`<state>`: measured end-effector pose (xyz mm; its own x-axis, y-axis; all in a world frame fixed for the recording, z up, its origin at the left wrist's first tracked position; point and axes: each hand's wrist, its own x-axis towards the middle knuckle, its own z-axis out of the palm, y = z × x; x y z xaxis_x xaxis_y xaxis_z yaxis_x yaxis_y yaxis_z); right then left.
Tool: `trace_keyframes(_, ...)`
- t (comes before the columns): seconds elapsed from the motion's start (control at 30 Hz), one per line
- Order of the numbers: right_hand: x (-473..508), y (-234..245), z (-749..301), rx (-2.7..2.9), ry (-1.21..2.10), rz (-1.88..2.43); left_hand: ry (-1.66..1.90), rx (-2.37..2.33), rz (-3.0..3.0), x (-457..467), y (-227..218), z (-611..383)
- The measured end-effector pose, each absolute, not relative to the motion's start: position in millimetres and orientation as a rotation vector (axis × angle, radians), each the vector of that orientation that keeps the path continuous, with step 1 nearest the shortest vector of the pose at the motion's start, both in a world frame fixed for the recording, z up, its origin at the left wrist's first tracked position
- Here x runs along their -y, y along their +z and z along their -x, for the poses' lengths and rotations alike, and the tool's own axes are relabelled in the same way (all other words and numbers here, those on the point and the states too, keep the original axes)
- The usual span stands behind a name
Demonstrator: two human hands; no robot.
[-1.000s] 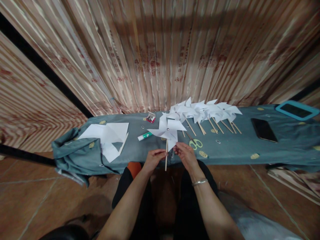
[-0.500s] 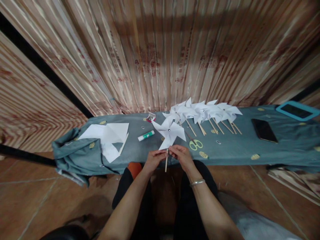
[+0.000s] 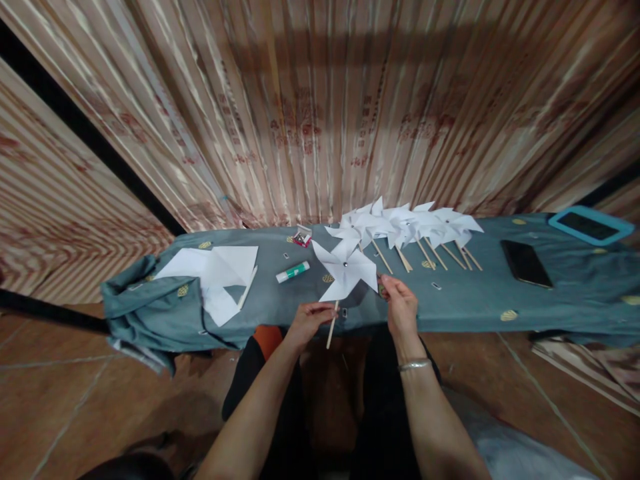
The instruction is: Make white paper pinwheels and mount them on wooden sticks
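Observation:
My left hand [image 3: 311, 319] pinches the wooden stick of a white paper pinwheel [image 3: 346, 269] and holds it upright over the near edge of the table. My right hand [image 3: 400, 308] has its fingertips at the right blade tip of that pinwheel, fingers loosely curled. The hand covers the green scissors that lie on the cloth beneath it. A row of several finished white pinwheels [image 3: 415, 225] on sticks lies further back on the blue-grey cloth [image 3: 470, 300].
A stack of white paper sheets [image 3: 215, 273] lies at the left, a green-capped glue stick [image 3: 292, 271] and a small red box of pins [image 3: 301, 237] near the middle. A black phone [image 3: 526, 263] and a blue-framed tablet [image 3: 590, 225] are at the right. A striped curtain hangs behind.
My right hand left the stick and moved right and up to the pinwheel's right blade tip, covering the scissors. The pinwheel has shifted slightly to the right and tilted.

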<state>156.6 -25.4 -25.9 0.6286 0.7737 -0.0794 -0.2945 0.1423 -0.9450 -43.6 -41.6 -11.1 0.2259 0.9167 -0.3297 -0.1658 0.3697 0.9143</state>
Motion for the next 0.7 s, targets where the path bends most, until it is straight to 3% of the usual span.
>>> trace_keyframes(0.7,37,-25,-127,0.657,1.080,1.174,0.940,-1.114,-0.869,39,-15,40)
